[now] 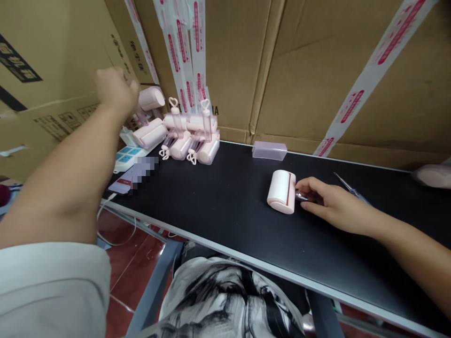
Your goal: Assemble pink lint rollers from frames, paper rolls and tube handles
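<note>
My right hand (326, 204) has its fingers closed round the short handle of a pink and white lint roller (281, 190), which lies on the black table (218, 211). On the far left, my left hand (117, 89) is raised beside the cardboard with its fingers curled. Whatever it may hold is hidden behind the knuckles. Below and right of that hand, a lint roller (151, 98) sits over another lying roller (151, 134). Several more lint rollers (179, 145) with heart-shaped loops are grouped beside them.
A translucent pinkish cover (269, 150) lies along the back edge. Behind my right hand is a screwdriver (352, 188); another pinkish item (434, 176) is at far right. A phone (125, 182) with a cable and a power strip (128, 157) occupy the left end. Tall cardboard (232, 65) borders the back.
</note>
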The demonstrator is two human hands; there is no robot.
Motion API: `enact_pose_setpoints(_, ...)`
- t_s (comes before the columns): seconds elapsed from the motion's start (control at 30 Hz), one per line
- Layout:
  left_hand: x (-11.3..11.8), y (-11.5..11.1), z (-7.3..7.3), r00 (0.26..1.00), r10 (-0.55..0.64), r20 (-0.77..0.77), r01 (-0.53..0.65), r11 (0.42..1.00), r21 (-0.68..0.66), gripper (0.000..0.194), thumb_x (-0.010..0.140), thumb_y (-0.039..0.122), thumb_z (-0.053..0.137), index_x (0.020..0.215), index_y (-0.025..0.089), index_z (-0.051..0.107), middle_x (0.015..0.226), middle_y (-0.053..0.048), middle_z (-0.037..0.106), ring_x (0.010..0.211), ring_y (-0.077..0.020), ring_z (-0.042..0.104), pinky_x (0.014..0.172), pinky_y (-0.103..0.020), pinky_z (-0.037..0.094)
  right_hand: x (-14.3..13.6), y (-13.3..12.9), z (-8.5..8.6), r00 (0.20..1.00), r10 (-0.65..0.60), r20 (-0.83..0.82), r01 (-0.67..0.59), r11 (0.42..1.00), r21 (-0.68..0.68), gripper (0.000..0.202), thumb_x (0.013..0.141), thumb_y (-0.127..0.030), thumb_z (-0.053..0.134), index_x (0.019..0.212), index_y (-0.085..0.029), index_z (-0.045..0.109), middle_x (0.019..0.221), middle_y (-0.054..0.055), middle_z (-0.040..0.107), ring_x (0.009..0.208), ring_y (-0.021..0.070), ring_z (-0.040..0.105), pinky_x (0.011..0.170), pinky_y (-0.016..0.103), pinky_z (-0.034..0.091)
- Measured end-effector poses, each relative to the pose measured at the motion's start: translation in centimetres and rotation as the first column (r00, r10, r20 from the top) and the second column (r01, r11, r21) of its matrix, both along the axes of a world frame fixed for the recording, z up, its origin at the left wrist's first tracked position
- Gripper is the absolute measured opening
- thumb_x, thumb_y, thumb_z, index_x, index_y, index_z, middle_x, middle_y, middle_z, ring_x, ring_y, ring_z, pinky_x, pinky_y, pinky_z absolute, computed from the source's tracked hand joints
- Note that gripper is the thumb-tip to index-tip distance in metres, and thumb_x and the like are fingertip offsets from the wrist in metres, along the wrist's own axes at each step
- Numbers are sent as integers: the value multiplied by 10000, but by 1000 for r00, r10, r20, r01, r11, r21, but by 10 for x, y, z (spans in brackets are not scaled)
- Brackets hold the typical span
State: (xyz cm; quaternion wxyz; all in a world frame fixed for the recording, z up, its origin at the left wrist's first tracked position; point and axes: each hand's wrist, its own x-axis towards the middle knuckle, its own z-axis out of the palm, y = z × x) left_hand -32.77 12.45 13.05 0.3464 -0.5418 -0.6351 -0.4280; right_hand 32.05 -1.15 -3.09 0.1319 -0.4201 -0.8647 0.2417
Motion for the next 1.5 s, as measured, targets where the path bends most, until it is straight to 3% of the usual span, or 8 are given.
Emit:
enact_pose_setpoints(0.33, 11, -6, -26, 887, 288, 360, -223, 952, -210, 285, 937, 407, 702, 1007, 144, 619, 1018, 12, 637, 1042, -165, 418, 1125, -415, 263, 0, -1, 1, 1000, -6, -6, 6, 1000, 18, 259, 999, -384, 623, 1239, -291, 587, 1033, 57, 728, 862, 257, 680, 798, 423, 549)
enact_pose_setpoints(0.67, 36, -18, -48, 914, 51, 403, 33, 980, -199, 591, 809, 787, 627, 783, 236, 414, 935, -6, 507, 1115, -186, 341, 1059, -375, 176, 1, 0, 1, 1000, -1, -12, 1, 1000, 5, 272, 1009, -405, 618, 1251, -286, 586, 1042, 61, 726, 864, 252, 673, 795, 420, 549)
enact_pose_setpoints(0.87, 51, -22, -53, 930, -49, 363, 106, 985, -138, 666, 836, 838, 646, 1079, 241, 477, 938, 0, 439, 1064, -194, 338, 1017, -347, 190, 1, 0, 0, 1000, -11, -10, 11, 1000, 21, 283, 994, -404, 637, 1247, -281, 599, 1035, 59, 732, 856, 251, 680, 787, 414, 547)
enact_pose_setpoints(1.13, 62, -26, -14, 1000, 0, 21, -2, 998, 69, 452, 1072, 575, 527, 1313, 210, 411, 1364, -59, 408, 1279, -188, 372, 1191, -453, 297, -3, 0, 0, 999, 4, -43, -2, 999, 46, 262, 980, -352, 647, 1227, -282, 597, 1067, 64, 743, 894, 259, 698, 815, 421, 556)
enact_pose_setpoints(1.23, 123, -50, -14, 937, -249, -243, 333, 845, 417, 487, 1055, 709, 403, 1149, 251, 537, 1150, -88, 491, 1196, -252, 477, 1123, -480, 394, -7, -1, 0, 998, -6, -68, 11, 997, 82, 239, 963, -334, 660, 1188, -275, 609, 1062, 65, 750, 895, 260, 705, 814, 416, 560)
enact_pose_setpoints(1.3, 189, -79, -37, 818, -508, -269, 573, 756, 315, 483, 1049, 719, 381, 1028, 284, 590, 1040, -81, 565, 1117, -281, 552, 1109, -508, 406, -11, -2, 1, 996, -10, -85, 20, 994, 110, 219, 961, -331, 656, 1167, -267, 619, 1055, 69, 755, 892, 259, 708, 814, 414, 562)
enact_pose_setpoints(1.4, 290, -119, -94, 596, -770, 229, 800, 546, -249, 452, 994, 685, 550, 1190, 287, 639, 1208, -99, 668, 1147, -292, 650, 1032, -486, 494, -16, -6, 3, 995, -13, -97, 29, 986, 164, 201, 959, -323, 645, 1148, -259, 624, 1053, 74, 751, 895, 260, 705, 819, 421, 562)
enact_pose_setpoints(1.5, 354, -131, -139, 441, -452, 775, 897, 191, -398, 690, 860, 708, 739, 1335, 231, 586, 1211, -159, 721, 1081, -317, 716, 940, -464, 548, -19, -10, 6, 994, -14, -108, 37, 976, 215, 180, 959, -303, 636, 1133, -260, 620, 1058, 75, 740, 902, 262, 701, 829, 430, 562)
